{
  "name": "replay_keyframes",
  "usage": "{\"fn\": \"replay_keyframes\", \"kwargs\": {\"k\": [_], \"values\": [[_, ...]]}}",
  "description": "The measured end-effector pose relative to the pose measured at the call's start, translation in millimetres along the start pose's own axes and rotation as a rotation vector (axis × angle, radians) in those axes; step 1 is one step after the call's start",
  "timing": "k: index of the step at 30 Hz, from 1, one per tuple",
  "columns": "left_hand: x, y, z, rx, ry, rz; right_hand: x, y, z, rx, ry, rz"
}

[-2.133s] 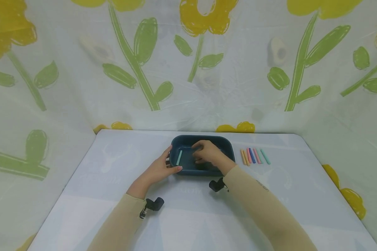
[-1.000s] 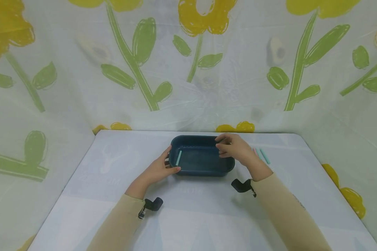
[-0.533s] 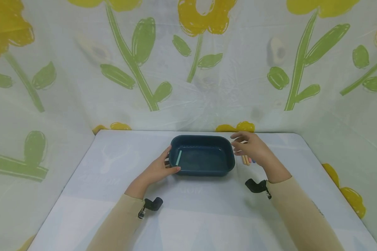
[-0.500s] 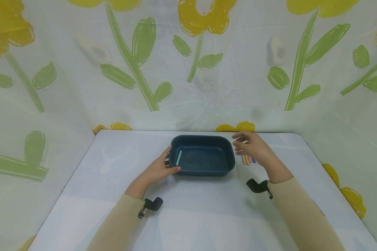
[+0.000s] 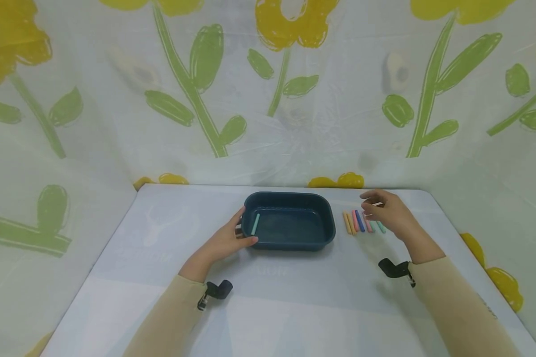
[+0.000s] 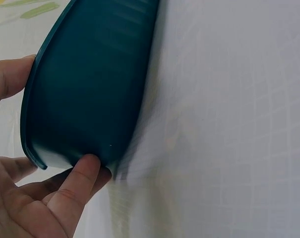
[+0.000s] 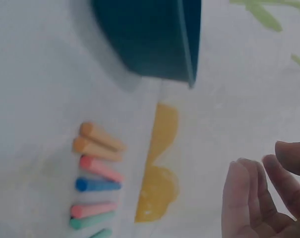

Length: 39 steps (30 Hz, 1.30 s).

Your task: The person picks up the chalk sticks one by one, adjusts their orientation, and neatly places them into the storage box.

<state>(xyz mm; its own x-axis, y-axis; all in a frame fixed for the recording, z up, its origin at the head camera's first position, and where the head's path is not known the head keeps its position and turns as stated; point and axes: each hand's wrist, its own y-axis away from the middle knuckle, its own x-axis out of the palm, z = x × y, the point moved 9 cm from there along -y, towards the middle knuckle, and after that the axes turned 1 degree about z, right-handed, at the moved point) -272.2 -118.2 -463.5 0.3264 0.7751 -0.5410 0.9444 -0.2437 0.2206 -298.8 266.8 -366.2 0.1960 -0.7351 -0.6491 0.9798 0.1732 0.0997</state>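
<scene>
A dark teal rectangular dish (image 5: 295, 227) sits on the table with one green chalk stick (image 5: 255, 224) lying near its left end. My left hand (image 5: 223, 242) grips that left end, its thumb and fingers spread around the corner; the left wrist view shows fingertips against the outer wall of the dish (image 6: 90, 79). To the right of the dish lies a row of several chalk sticks, including two orange ones, pink ones, a blue chalk stick (image 7: 97, 185) and green ones. Above the right part of this row hovers my right hand (image 5: 389, 212), fingers loosely bent and holding nothing, partly hiding the sticks.
The white table (image 5: 268, 307) reaches back to a hanging cloth (image 5: 321, 139) printed with yellow flowers and green leaves. A black wrist camera (image 5: 219, 289) juts from the left sleeve, and another black camera (image 5: 394, 268) from the right sleeve.
My right hand has come out of the dish and moved right, past its rim, to over the chalk row. The left hand and the green stick in the dish have stayed put.
</scene>
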Motion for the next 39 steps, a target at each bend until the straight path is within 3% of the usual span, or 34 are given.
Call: {"fn": "replay_keyframes", "kwargs": {"k": [10,18,25,31,39], "values": [[0.1,-0.4,0.6,0.002,0.001,0.001,-12,-9,-41,0.017,0.063,-0.028],[0.5,-1.3,2.1,0.000,-0.005,0.002,-12,-18,-75,0.065,0.072,0.000],[0.9,-0.3,1.6,-0.003,-0.005,0.001,-13,-28,-105,0.157,0.081,0.035],[0.6,1.2,0.1,-0.005,-0.016,-0.004,-13,-34,-123,0.225,0.101,0.086],[1.0,1.4,0.5,0.000,-0.005,-0.003,-3,-39,-133,0.255,0.159,0.234]]}}
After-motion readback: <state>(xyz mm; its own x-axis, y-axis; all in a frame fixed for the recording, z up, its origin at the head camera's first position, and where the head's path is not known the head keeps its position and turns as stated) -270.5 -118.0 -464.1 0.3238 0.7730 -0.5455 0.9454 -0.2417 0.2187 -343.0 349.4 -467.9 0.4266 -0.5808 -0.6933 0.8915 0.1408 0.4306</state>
